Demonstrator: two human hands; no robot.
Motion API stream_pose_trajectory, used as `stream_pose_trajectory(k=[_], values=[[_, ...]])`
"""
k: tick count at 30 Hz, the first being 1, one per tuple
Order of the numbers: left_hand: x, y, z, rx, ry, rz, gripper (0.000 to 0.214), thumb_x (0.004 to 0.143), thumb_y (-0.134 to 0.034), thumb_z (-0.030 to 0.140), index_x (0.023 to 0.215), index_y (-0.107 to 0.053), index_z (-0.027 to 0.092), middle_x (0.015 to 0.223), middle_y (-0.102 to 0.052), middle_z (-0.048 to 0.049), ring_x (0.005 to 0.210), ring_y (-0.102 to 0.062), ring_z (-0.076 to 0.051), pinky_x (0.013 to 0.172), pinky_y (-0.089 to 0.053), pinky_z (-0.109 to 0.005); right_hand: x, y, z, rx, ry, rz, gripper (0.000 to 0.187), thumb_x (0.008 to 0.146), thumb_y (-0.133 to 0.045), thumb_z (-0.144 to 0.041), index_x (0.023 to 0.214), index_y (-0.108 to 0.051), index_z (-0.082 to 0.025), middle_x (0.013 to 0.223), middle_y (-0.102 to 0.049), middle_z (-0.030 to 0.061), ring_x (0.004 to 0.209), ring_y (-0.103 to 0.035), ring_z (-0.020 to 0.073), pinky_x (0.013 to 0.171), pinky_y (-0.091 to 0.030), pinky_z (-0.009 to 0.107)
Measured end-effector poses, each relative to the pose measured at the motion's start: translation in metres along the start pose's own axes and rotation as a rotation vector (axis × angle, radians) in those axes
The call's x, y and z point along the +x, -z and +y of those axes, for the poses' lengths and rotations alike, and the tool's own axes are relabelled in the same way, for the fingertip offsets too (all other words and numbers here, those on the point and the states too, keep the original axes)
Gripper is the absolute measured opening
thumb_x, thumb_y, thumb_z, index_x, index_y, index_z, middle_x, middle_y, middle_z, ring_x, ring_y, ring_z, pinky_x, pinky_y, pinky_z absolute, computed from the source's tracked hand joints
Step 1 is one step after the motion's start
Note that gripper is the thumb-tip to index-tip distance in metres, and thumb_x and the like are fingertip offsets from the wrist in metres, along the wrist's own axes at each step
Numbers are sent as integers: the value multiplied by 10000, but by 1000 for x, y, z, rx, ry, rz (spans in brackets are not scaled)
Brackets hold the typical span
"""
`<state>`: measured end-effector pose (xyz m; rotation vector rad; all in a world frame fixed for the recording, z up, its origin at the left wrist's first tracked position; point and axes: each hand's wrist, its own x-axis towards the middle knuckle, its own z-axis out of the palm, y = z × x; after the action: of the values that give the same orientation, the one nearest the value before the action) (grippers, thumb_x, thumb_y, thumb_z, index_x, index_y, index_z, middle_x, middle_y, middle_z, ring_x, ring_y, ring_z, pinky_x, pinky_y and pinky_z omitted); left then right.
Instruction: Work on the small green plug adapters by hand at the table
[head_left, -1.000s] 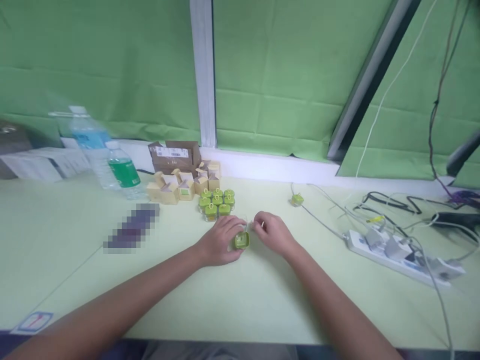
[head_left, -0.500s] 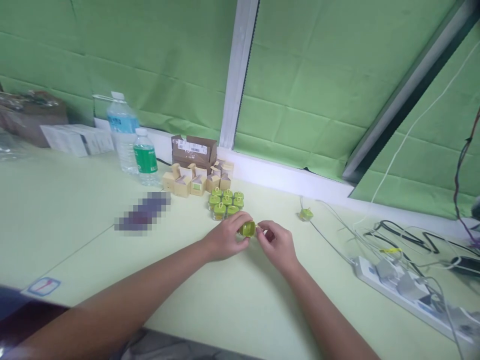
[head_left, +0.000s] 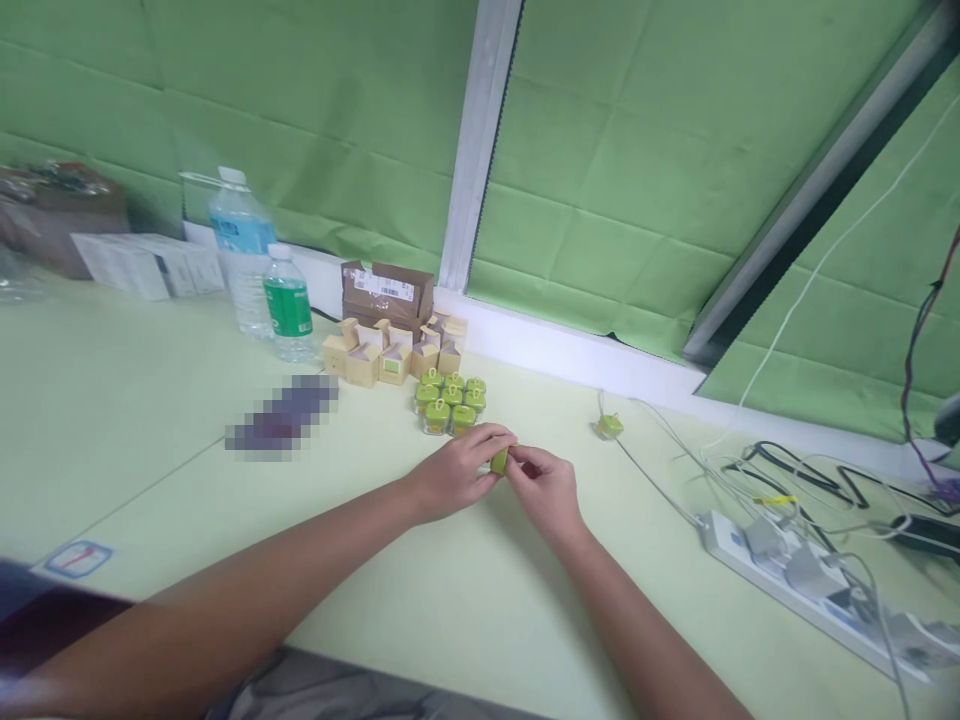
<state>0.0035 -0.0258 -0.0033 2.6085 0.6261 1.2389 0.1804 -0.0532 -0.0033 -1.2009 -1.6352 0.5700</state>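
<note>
Two hands pinch one green cap (head_left: 499, 460): my left hand (head_left: 457, 470), right hand (head_left: 544, 485) both closed on it. Mid-assembly, I judge; next needs steady twist.

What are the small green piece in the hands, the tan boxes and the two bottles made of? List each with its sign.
Green piece: likely glossy plastic; even colour.
Tan boxes: matte cardboard; folded flaps.
Bottles: clear plastic; see-through walls, printed labels.

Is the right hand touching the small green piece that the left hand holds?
Touching. In the head view the right hand meets the small green piece with its fingertips, while the left hand grips it from the other side; no gap shows.
</note>
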Motion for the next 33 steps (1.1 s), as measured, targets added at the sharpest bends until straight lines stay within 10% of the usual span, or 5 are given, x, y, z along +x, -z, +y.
stream_pose_trajectory(k=[17,33], values=[[2,-1,0,-73,56,34,468,860,-571,78,1310,-537,203,1258,-583,-111,1182,-572,-237,1020,-506,-410,2,-3,2,286,-152,-67,291,812,-621,-389,928,-750,-155,697,-690,23,520,-557,114,490,-484,235],[1,-4,0,-126,95,0,460,860,-560,70,1301,-540,202,1252,-592,-110,1185,-572,-236,1025,-502,-407,1,3,-4,-75,-57,-7,226,806,-574,-316,790,-768,-201,699,-720,-3,484,-480,107,511,-426,228]])
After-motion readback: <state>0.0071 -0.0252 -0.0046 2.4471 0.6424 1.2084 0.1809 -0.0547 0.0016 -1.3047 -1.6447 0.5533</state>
